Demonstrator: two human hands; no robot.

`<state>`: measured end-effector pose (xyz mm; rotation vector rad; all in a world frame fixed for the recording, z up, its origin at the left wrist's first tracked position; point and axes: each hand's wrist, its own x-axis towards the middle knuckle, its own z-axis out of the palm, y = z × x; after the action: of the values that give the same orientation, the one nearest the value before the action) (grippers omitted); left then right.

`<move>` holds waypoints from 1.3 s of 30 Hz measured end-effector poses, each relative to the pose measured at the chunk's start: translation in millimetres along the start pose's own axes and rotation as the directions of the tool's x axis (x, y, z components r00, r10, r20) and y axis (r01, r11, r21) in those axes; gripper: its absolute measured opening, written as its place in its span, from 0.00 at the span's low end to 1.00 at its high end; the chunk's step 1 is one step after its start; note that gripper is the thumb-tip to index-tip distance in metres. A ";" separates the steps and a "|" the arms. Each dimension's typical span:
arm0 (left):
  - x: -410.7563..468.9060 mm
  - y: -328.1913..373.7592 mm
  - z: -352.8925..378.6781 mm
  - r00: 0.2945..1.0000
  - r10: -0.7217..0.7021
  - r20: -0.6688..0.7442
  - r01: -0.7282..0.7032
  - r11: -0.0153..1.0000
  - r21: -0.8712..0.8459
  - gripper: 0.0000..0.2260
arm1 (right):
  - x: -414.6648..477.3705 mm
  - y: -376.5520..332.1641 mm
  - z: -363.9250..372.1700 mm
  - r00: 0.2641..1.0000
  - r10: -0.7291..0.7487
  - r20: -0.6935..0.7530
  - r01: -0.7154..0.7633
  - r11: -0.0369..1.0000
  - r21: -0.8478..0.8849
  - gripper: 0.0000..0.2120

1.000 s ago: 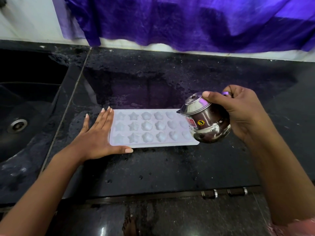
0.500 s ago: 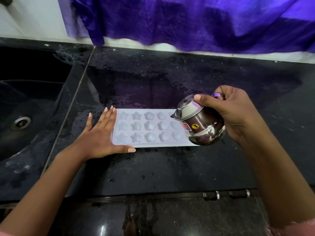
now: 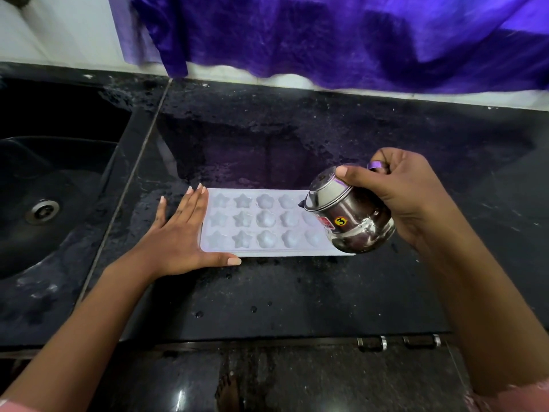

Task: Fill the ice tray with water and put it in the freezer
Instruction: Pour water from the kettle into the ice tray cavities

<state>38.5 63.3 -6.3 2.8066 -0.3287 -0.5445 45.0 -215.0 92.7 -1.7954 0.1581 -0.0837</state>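
Pouring stage, by the look of it: flat on the black worktop (image 3: 297, 292), mid-frame, the white ice tray (image 3: 261, 253), with the steel pot (image 3: 347, 221) tipped over its right end, spout (image 3: 301, 204) low above the cells. Gripping the pot from behind, the right hand (image 3: 407, 191), fingers wrapped round the handle and thumb pressed on the lid. Bracing the tray's left end, the left hand (image 3: 178, 239), fingers straight and flat on the stone, grasping nothing, thumb along the near edge. To do this well: tip slowly, aim a thin stream into one cell at a time, work leftward row by row, and stop short of the brim to avoid slopping on the walk to the freezer. Best to hold that lid down firmly and leave the brace in place against likely skating on wet-looking stone. Hard to tell the fill level of the cells from here. Round about: a purple cloth (image 3: 326, 34) hanging across the pale wall (image 3: 59, 28) behind, a dark sink (image 3: 74, 162) sunk in on the left with its steel drain (image 3: 41, 212), two metal cabinet handles (image 3: 371, 343) below the front edge, and scattered droplets (image 3: 253, 309) on the stone nearer in.
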 end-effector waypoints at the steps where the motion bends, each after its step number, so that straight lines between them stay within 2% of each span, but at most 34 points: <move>1: -0.2 0.0 -0.1 1.000 -0.002 0.001 0.002 1.000 -0.001 0.58 | 0.1 -0.2 0.0 1.000 0.001 0.000 -0.001 1.000 -0.002 0.21; 39: -0.8 1.3 -0.7 1.000 -0.006 0.011 0.006 1.000 0.002 0.57 | 2.4 -8.3 -1.4 1.000 -0.025 0.005 0.026 0.999 -0.022 0.21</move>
<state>37.8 62.5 -5.0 2.8087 -0.3232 -0.5618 47.7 -215.0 101.0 -1.8194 0.1335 -0.0965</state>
